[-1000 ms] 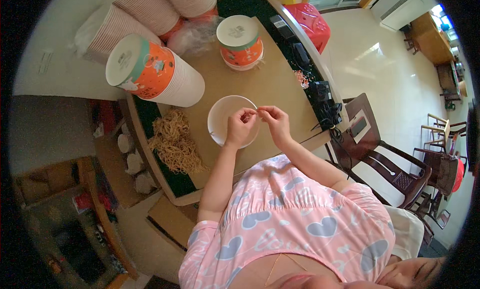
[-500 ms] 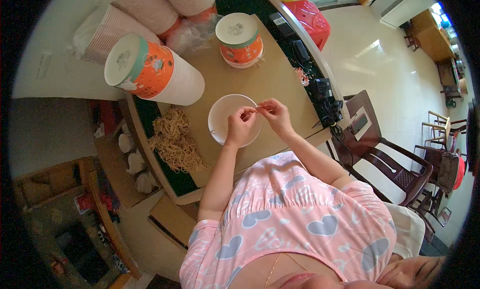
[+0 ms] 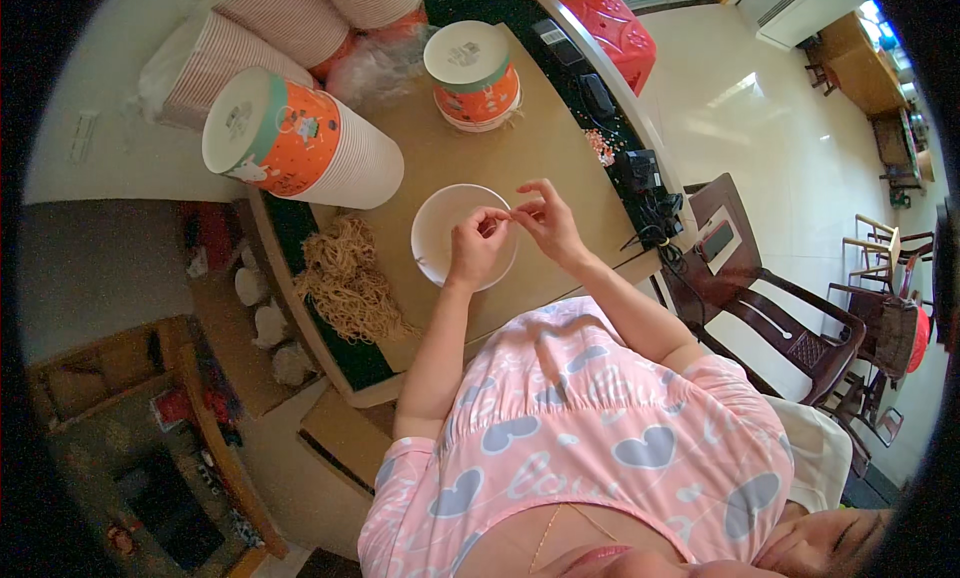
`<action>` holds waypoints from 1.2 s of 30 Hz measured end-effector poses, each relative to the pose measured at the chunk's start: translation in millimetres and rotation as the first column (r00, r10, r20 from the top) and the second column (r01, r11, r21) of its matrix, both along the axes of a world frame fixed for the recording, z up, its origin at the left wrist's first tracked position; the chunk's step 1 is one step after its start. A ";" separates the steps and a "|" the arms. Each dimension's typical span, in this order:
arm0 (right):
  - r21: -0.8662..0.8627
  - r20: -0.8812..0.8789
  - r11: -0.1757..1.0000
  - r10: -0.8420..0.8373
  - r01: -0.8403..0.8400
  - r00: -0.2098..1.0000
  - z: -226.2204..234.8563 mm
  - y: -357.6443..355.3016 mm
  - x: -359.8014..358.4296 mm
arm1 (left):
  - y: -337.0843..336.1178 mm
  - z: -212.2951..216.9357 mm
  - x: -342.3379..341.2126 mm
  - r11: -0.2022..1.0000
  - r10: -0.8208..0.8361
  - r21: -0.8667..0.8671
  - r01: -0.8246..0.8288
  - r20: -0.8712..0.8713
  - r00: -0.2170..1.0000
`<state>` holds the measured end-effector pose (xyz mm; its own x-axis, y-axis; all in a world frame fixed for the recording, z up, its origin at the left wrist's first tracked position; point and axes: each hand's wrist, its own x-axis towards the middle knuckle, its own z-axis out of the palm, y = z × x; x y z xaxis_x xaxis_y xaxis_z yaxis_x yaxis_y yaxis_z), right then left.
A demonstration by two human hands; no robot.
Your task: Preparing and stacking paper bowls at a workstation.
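Observation:
My left hand (image 3: pixel 478 246) is over the white paper bowl (image 3: pixel 436 240), thumb and fingers pinched together. Beside it, above the bowl's right rim, my right hand (image 3: pixel 552 226) pinches too, with one finger raised. The fingertips of both hands meet, on something too small to make out. A tangled heap of tan twine (image 3: pixel 350 278) lies to the left of the bowl. Behind the heap, a tall stack of orange-and-white paper tubs (image 3: pixel 310 143) leans on its side. A shorter upside-down stack of tubs (image 3: pixel 474 78) stands beyond the bowl, with loose strands at its rim.
Nested white tubs (image 3: pixel 270 28) and a clear plastic bag (image 3: pixel 375 70) fill the far left. Black adapters and cables (image 3: pixel 655 213) line the table's right side, near small pink-white bits (image 3: pixel 600 148). A red stool (image 3: pixel 615 40) and a brown chair (image 3: pixel 745 278) holding a phone stand right.
A finger of my right hand has lifted away from the pinch. Both hands otherwise stay at the bowl, fingertips together. The whole view has shifted slightly.

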<state>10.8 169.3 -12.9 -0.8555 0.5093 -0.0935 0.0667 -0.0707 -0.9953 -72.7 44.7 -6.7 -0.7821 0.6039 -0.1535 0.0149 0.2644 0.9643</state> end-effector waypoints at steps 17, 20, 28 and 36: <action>0.061 -0.008 0.994 0.092 -0.091 0.996 -0.4 -0.5 4.3 | 0.6 11.8 1.8 0.997 -0.004 -0.082 -0.008 -0.143 0.990; 0.069 -0.017 0.994 0.090 -0.089 0.996 -0.1 -1.4 4.0 | -0.9 11.9 0.6 0.996 -0.049 -0.090 0.023 -0.299 0.953; 0.168 0.051 0.979 0.112 -0.119 0.992 11.0 -1.1 5.9 | -0.5 11.4 1.7 0.994 -0.058 -0.103 0.029 -0.296 0.953; 0.179 0.074 0.973 0.135 -0.146 0.988 16.5 -1.7 7.0 | -13.6 -10.1 -11.9 0.998 -0.047 0.000 0.056 0.546 0.837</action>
